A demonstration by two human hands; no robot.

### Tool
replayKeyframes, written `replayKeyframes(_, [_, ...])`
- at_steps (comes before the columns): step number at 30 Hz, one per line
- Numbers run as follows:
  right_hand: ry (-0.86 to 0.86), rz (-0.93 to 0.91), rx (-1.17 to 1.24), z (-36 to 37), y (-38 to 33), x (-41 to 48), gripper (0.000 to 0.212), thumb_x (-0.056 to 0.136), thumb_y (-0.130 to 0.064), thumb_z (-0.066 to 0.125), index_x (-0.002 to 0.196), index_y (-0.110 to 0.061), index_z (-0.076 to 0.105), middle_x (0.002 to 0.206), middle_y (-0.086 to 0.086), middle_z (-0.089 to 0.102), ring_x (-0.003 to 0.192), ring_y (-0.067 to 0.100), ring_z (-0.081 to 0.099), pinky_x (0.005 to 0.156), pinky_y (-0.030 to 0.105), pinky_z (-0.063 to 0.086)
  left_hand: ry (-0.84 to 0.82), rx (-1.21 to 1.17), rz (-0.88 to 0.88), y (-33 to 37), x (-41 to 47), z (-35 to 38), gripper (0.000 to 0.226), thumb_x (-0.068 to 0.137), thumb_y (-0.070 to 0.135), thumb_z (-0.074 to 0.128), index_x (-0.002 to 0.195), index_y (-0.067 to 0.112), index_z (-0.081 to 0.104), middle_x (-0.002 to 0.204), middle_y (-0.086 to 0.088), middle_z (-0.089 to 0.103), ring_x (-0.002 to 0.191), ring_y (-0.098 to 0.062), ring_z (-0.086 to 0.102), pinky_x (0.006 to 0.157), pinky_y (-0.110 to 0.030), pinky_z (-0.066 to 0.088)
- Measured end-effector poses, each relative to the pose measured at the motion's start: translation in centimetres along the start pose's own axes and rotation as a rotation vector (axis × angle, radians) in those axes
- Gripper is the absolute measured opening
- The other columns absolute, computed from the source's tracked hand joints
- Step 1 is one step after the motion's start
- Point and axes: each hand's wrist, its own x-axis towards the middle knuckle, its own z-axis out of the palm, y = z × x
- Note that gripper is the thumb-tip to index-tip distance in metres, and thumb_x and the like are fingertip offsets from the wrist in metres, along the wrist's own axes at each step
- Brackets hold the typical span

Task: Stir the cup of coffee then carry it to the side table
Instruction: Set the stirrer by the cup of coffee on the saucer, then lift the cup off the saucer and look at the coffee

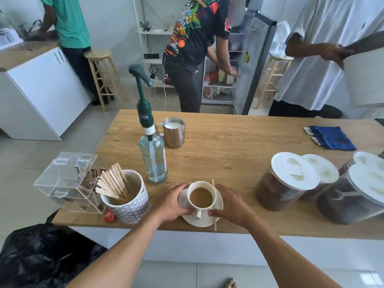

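A white cup [201, 197] full of milky coffee stands on a white saucer [207, 221] near the front edge of the wooden table [239, 146]. A thin wooden stir stick [214, 206] lies across the saucer's right side, its end past the rim. My left hand [173, 202] wraps the saucer's left edge, thumb by the cup's handle. My right hand [231, 204] grips the saucer's right edge over the stick. The saucer seems to rest on the table.
Left of the cup stand a patterned mug of stir sticks [126, 197], a clear acrylic box [68, 179], a syrup pump bottle [152, 154] and a steel milk jug [174, 132]. Lidded jars [286, 181] sit right. A blue cloth [330, 137] lies far right. Three people stand beyond the table.
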Motion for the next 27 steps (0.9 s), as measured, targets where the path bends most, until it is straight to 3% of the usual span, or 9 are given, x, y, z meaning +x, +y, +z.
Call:
replayKeyframes(3, [-0.007,0.059,0.102,0.1,0.2,0.1,0.109,0.053,-0.069,0.076,0.146,-0.041,0.029,0.151,-0.014,0.035,0.144,0.016,0.017,0.115,0.043,0.023,-0.006,-0.012,0.014,0.0,0.2,0.1,0.105,0.047,0.069,0.080,0.141,0.041,0.042,0.144,0.016,0.045,0.135,-0.008,0.039,0.112,-0.041,0.035])
replayKeyframes(5, [-0.017,0.070,0.119,0.3,0.4,0.2,0.109,0.049,-0.069,0.078,0.144,-0.044,0.030,0.152,-0.012,0.034,0.146,0.017,0.014,0.116,0.045,0.023,0.005,-0.026,0.025,0.5,0.1,0.2,0.104,0.046,0.067,0.082,0.139,0.040,0.043,0.142,0.016,0.046,0.132,-0.007,0.041,0.111,-0.041,0.036])
replayKeyframes(12, [-0.004,0.016,0.167,0.7,-1.1,0.1,0.094,0.051,-0.056,0.084,0.135,-0.045,0.042,0.128,-0.025,0.042,0.138,0.014,0.029,0.114,0.041,0.028,0.037,-0.013,0.056,1.3,-0.3,0.7,0.101,0.047,0.070,0.074,0.139,0.034,0.049,0.140,0.009,0.051,0.132,-0.011,0.041,0.112,-0.039,0.033])
replayKeyframes(24, [0.038,0.008,0.215,0.8,-2.7,-0.6,0.074,0.049,-0.051,0.082,0.116,-0.053,0.050,0.121,-0.019,0.058,0.116,0.011,0.054,0.099,0.038,0.045,0.045,0.008,0.055,2.3,-1.1,0.2,0.085,0.056,0.058,0.079,0.134,0.041,0.050,0.133,0.016,0.057,0.120,-0.008,0.049,0.105,-0.036,0.039])
replayKeyframes(27, [0.030,-0.006,0.220,-0.1,-3.3,-0.9,0.070,0.052,-0.049,0.084,0.113,-0.054,0.050,0.116,-0.019,0.061,0.110,0.008,0.057,0.093,0.030,0.048,0.046,-0.008,0.064,2.6,-1.0,-0.3,0.084,0.054,0.060,0.077,0.132,0.043,0.050,0.128,0.015,0.060,0.116,-0.010,0.053,0.101,-0.040,0.043])
